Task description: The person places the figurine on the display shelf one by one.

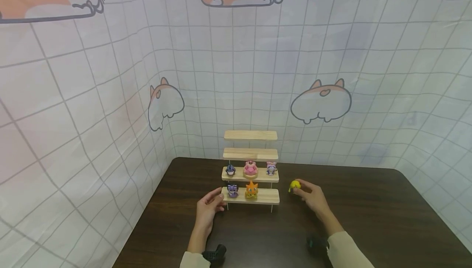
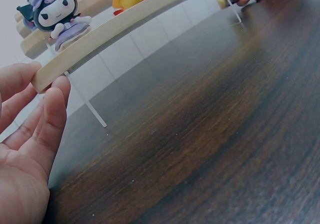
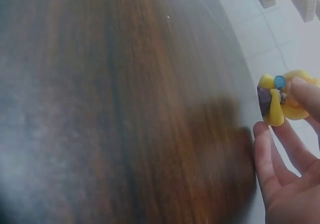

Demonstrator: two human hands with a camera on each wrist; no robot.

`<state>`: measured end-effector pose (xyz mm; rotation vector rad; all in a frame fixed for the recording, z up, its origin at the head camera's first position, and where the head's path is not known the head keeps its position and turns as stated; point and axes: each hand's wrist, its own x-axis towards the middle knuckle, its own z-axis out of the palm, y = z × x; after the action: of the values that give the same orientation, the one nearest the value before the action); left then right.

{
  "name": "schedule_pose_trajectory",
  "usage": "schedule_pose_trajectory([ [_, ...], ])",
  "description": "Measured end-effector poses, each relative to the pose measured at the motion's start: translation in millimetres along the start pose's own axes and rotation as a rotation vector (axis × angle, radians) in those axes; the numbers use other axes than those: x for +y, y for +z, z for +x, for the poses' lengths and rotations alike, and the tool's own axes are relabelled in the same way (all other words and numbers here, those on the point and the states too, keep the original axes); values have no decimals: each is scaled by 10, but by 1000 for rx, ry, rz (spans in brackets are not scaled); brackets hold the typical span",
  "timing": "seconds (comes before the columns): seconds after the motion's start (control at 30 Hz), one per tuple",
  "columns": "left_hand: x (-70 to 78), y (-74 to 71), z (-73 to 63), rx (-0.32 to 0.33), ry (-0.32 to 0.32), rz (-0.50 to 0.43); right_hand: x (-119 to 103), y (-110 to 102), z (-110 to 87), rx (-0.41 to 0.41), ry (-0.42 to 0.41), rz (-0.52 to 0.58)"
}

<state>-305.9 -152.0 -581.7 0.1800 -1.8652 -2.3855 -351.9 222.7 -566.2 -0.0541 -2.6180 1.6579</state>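
Note:
My left hand [image 1: 206,211] grips the left end of the lowest board of a small wooden tiered shelf [image 1: 271,196]. In the left wrist view, thumb and fingers lie above and below that board end. Beside them on the board sits a purple-and-black figurine [image 2: 60,14], with an orange-and-yellow figurine [image 1: 252,190] to its right. My right hand [image 1: 313,197] pinches a yellow figurine [image 3: 296,96] just right of the shelf, low over the table. This figurine has a blue round detail and a dark purple part; the fingers hide some of it.
On the second board stand a dark blue figurine [image 1: 230,170], a pink figurine [image 1: 250,169] and a lilac-and-pink figurine [image 1: 271,168]. The dark wooden table [image 1: 368,210] extends to both sides. Behind it hangs a white grid-patterned curtain [image 1: 236,96] with dog drawings.

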Motion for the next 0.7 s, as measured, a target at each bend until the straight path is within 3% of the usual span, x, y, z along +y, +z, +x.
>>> schedule_pose_trajectory([
  [0.7,31,7,-17,-4,-3,-10,-172,-57,-234,-7,-122,-12],
])
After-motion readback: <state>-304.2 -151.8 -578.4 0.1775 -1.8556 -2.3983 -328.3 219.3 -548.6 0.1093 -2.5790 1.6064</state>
